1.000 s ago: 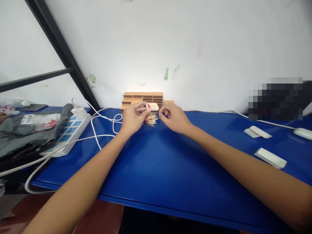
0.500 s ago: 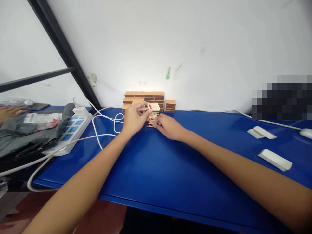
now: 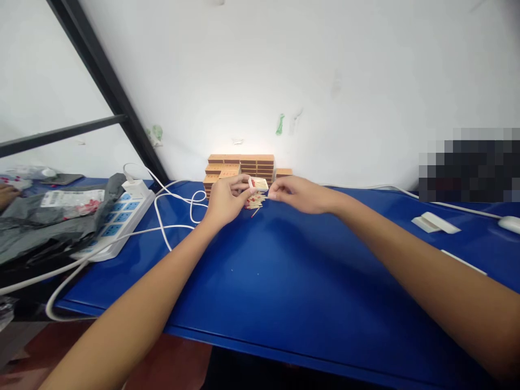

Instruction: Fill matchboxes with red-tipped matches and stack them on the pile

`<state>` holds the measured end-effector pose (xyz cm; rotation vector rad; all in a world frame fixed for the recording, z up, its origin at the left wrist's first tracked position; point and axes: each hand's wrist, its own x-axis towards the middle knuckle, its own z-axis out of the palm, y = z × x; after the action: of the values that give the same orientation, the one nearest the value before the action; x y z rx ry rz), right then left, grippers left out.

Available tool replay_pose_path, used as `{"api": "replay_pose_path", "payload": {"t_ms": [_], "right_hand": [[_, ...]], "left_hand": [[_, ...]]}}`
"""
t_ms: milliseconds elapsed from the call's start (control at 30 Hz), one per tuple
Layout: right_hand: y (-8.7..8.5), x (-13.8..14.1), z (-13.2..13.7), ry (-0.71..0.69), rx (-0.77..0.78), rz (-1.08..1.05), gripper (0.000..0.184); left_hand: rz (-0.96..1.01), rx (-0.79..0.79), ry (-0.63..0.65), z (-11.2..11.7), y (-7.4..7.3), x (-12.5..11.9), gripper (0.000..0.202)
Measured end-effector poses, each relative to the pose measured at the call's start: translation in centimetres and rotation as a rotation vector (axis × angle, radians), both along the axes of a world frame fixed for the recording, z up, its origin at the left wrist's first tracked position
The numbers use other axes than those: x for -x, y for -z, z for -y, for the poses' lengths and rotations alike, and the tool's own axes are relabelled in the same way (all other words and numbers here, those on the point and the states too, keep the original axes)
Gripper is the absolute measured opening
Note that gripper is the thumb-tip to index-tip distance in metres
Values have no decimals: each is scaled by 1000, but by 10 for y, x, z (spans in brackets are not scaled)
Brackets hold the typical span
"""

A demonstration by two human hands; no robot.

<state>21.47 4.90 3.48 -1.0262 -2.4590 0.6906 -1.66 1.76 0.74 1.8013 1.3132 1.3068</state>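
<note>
My left hand grips a small open matchbox tray with red-tipped matches in it, held just above a loose pile of matches on the blue table. My right hand hovers right beside the tray with thumb and fingers pinched together at the tray's right end; whatever is in the pinch is too small to make out. Behind both hands a stack of brown matchboxes stands against the white wall.
A white power strip with white cables lies at the left, next to grey plastic bags. Another person's hand shows at the far left. Two white boxes and a white mouse lie at the right.
My right hand has lifted from the match pile on the table up to the tray's right end. The left hand has kept the tray in nearly the same place.
</note>
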Motion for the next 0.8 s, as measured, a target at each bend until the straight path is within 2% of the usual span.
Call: {"api": "replay_pose_path", "payload": {"t_ms": [100,167,433,600,633,700,767,800], "right_hand": [[-2,-1,-3,179,-90,-92,22],[0,1,-2,236,-124,-101,18],[7,8,2,222,-191,-156,10],[17,12,1,357,-247,-337,15],[21,14,1,335,-254,-332,15],[31,18,1,209,-253,-263,10],[41,21,3,89,-249,-172,4],[46,23,4,63,-244,-134,7]], "left_hand": [[7,16,46,2,1,-2,37],[28,40,66,4,1,-4,40],[87,86,102,7,-2,-7,43],[103,-8,18,4,-4,-4,38],[118,-33,-16,3,-4,-3,39],[151,-73,-78,2,-5,-3,41],[161,-92,-101,1,-5,-3,40],[156,-95,-101,2,-5,-3,40]]}}
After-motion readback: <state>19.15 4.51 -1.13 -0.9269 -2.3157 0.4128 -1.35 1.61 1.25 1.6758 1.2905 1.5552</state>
